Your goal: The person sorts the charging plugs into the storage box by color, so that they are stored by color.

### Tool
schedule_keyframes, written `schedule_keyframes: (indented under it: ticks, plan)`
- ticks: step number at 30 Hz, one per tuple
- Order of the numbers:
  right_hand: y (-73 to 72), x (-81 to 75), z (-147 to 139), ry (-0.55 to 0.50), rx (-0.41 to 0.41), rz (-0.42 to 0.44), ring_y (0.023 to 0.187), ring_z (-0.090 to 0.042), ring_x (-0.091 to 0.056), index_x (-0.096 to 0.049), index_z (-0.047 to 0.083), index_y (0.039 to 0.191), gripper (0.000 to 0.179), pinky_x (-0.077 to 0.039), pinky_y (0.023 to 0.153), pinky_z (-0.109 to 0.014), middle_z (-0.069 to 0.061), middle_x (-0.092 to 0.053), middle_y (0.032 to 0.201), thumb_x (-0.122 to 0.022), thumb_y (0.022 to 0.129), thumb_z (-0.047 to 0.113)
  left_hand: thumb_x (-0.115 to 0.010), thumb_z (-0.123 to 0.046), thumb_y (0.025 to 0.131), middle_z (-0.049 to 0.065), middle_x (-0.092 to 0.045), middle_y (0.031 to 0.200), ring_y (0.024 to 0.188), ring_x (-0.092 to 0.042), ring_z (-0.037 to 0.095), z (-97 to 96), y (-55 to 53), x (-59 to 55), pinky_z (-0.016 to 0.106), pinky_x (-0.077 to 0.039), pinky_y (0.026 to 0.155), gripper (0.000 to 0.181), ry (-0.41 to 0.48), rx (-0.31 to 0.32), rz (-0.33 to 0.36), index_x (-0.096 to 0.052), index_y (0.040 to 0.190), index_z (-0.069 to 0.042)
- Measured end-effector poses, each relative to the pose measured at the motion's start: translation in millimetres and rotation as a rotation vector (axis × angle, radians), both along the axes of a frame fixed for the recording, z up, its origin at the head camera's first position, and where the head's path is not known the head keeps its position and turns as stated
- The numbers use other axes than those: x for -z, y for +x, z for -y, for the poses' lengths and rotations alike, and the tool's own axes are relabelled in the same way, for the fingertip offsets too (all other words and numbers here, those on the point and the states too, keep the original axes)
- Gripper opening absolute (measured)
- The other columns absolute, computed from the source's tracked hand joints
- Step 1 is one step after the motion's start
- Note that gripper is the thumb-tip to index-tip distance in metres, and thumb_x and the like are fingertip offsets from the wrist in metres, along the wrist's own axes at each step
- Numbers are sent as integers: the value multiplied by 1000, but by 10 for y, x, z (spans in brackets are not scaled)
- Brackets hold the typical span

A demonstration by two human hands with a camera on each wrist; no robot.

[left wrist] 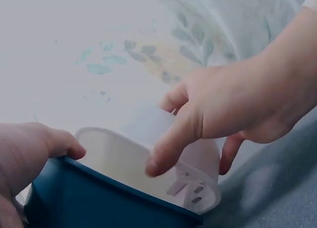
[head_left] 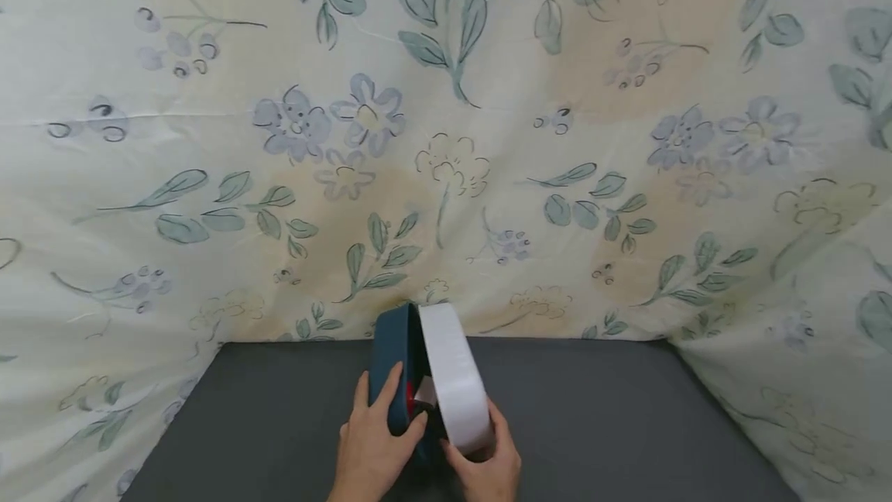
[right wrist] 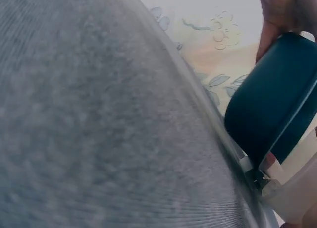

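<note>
My left hand (head_left: 375, 444) grips a dark blue plastic bin (head_left: 392, 355), its fingers over the outer side and the thumb at the rim. Standing on edge beside it is a white plastic bin (head_left: 456, 386), held by my right hand (head_left: 491, 465) at its near end. The two bins face each other, leaning together toward the far end with a narrow gap between. Inside that gap show a small red piece (head_left: 411, 395) and a whitish piece (head_left: 426, 391). In the left wrist view, small slots mark the near end of the white bin (left wrist: 116, 153).
Both bins are over a dark grey tabletop (head_left: 592, 409). A floral cloth (head_left: 446, 138) hangs behind the table's far edge and along both sides.
</note>
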State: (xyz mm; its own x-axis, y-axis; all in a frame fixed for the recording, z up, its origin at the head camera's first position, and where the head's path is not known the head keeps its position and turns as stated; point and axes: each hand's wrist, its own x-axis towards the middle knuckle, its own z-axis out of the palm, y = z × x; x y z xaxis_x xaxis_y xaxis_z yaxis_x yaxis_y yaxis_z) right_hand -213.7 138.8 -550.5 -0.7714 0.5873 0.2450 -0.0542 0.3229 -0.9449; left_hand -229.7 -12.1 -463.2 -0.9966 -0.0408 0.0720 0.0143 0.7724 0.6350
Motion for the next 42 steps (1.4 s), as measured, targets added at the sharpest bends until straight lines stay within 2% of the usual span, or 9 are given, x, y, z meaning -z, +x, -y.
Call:
schedule_keyframes:
  ticks: [8, 13, 17, 23, 28, 31, 34, 39, 42]
  plan:
    - [-109, 31, 168, -127, -89, 68, 104, -29, -56, -40, 15, 136, 90, -53, 69, -42, -11, -53, 124, -86, 59, 18, -62, -67, 71, 25, -9, 150, 68, -60, 42, 170, -16, 13, 47, -45, 52, 92, -16, 23, 76, -14, 145, -42]
    - [-139, 13, -26, -212, -43, 107, 107, -31, -55, -42, 19, 136, 90, -53, 71, -43, -13, -55, 124, -86, 58, 15, -60, -74, 65, 28, -11, 149, 96, -51, 58, 58, -122, 112, 62, -43, 69, 110, 51, 20, 108, -1, 148, -32]
    - [-104, -35, -202, -226, 30, 107, 112, -33, -54, -46, 17, 135, 86, -49, 84, -49, -16, -56, 126, -86, 59, 16, -66, -66, 68, 25, -25, 145, 117, -43, 52, 58, -158, 143, 67, -35, 83, 111, 127, -16, 87, -5, 149, -22]
    - [-61, -181, -302, -173, 49, -96, 113, -25, -55, -50, 27, 131, 86, -52, 81, -41, -6, -55, 128, -87, 55, 9, -67, -55, 74, 23, -38, 139, 121, -43, 44, 202, -172, 9, 68, -34, 86, 100, 193, -19, 14, -14, 148, -13]
    - [54, -231, -165, 156, -32, -321, 106, -12, -58, -55, 21, 127, 87, -54, 73, -26, -3, -59, 124, -89, 49, 3, -63, -64, 72, 23, -35, 141, 122, -41, 45, 201, -127, -44, 68, -32, 87, 100, 161, -1, 44, -19, 147, -16]
    - [236, -180, -358, 308, 44, -378, 109, -5, -55, -55, 13, 127, 85, -50, 75, -15, -8, -58, 125, -88, 49, 2, -62, -65, 72, 24, -33, 141, 119, -44, 46, -157, -202, -46, 65, -36, 86, 99, 125, 157, 50, -19, 148, -17]
    - [396, -114, -622, 347, 179, -375, 113, -9, -54, -55, 14, 128, 86, -50, 78, -15, -8, -57, 127, -88, 49, 3, -61, -65, 72, 24, -33, 141, 118, -45, 46, -519, -246, -60, 65, -36, 84, 98, 117, 321, 59, -18, 148, -20]
    - [827, -205, -982, 123, 533, -242, 109, -20, -57, -53, 21, 128, 86, -54, 75, -39, -5, -58, 124, -89, 51, 6, -61, -67, 71, 26, -32, 140, 114, -46, 50, -1126, -176, -82, 68, -36, 82, 99, 100, 579, 116, -17, 148, -22]
    - [1024, -221, -1053, -89, 687, -221, 106, -26, -58, -52, 21, 129, 87, -54, 73, -39, -8, -57, 124, -88, 52, 8, -58, -74, 68, 31, -31, 137, 103, -50, 53, -1354, -142, -93, 65, -41, 76, 106, 24, 716, 159, -15, 148, -19]
